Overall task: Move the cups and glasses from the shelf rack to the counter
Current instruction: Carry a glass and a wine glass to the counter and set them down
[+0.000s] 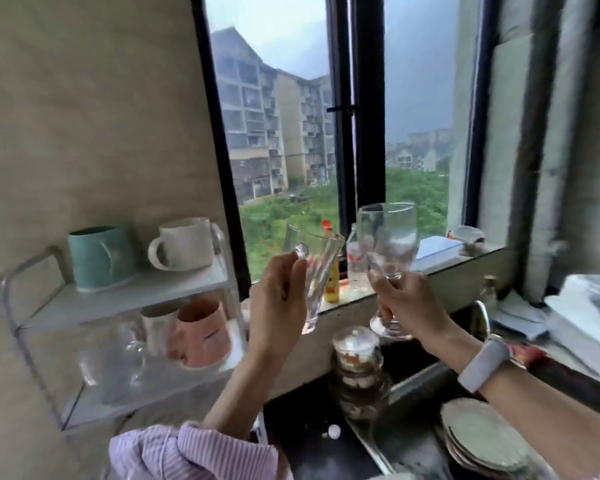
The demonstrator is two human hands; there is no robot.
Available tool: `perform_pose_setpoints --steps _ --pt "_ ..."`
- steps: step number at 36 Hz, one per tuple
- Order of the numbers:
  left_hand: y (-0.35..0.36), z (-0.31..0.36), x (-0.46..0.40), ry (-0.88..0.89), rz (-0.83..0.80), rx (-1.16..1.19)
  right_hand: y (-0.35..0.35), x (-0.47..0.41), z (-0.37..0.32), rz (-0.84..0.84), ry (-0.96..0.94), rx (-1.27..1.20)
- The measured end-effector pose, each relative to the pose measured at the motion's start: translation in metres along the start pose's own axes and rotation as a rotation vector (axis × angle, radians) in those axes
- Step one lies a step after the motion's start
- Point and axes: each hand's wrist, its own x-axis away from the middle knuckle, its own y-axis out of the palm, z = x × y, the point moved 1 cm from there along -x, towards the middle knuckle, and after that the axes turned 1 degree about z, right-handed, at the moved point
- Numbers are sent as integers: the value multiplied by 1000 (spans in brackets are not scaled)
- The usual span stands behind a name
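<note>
Head view — "Where are the glasses?"
"Mid-frame, before the window: left hand (279, 299) grips a ribbed glass (314, 271), right hand (407, 303) a stemmed glass (388, 251); open air between them."
"The rack (125, 292)?"
"Left edge, mugs (182, 242) remaining."

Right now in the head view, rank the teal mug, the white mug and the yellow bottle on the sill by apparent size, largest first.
1. Teal ceramic mug on the rack's top shelf.
2. White ceramic mug beside it, close in size and slightly farther, so this ranking is unsure.
3. Yellow bottle on the sill, clearly smallest, partly hidden by a glass.
</note>
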Motion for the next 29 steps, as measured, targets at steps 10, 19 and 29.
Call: perform_pose_setpoints --steps 10,19,29 --pt "209 102 91 -29 -350 297 -243 82 68 328 295 162" --pt "385 228 187 -61 -606 491 -460 180 100 585 504 296" --pt "544 363 250 26 -811 686 -638 259 103 900 609 362"
